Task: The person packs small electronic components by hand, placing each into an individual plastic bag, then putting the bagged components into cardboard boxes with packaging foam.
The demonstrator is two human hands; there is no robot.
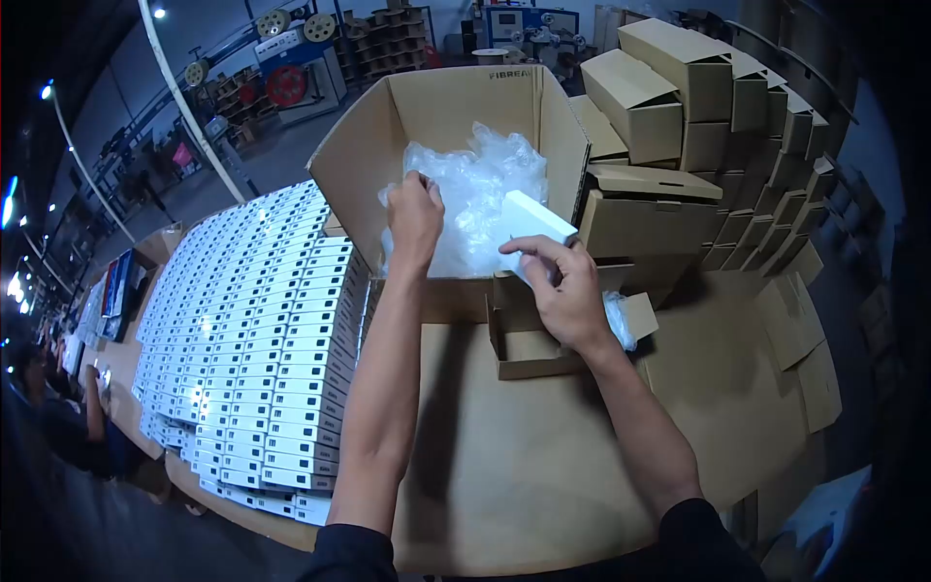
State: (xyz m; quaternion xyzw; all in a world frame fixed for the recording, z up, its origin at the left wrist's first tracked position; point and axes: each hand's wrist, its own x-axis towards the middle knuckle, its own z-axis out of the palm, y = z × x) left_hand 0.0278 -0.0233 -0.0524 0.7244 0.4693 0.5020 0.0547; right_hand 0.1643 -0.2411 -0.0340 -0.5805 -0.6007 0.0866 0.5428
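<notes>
My right hand (562, 286) grips a thin white box (539, 215) between thumb and fingers, above a small open cardboard box (541, 369). To its left, my left hand (415, 218) is closed, fingertips pinched together in front of the clear plastic bags (475, 184). Whatever those fingertips hold, if anything, cannot be made out. The bags lie heaped inside a large open carton (354, 126). A crumpled piece of clear plastic (619, 320) shows at the small box's right side, partly behind my right wrist.
Rows of stacked white boxes (257, 339) cover the table's left side. Brown cartons (635, 107) are piled at the back right, beside flattened cardboard (795, 335). Brown board covers the worktable (524, 466). Another person (82, 417) sits at far left; machines (296, 73) stand behind.
</notes>
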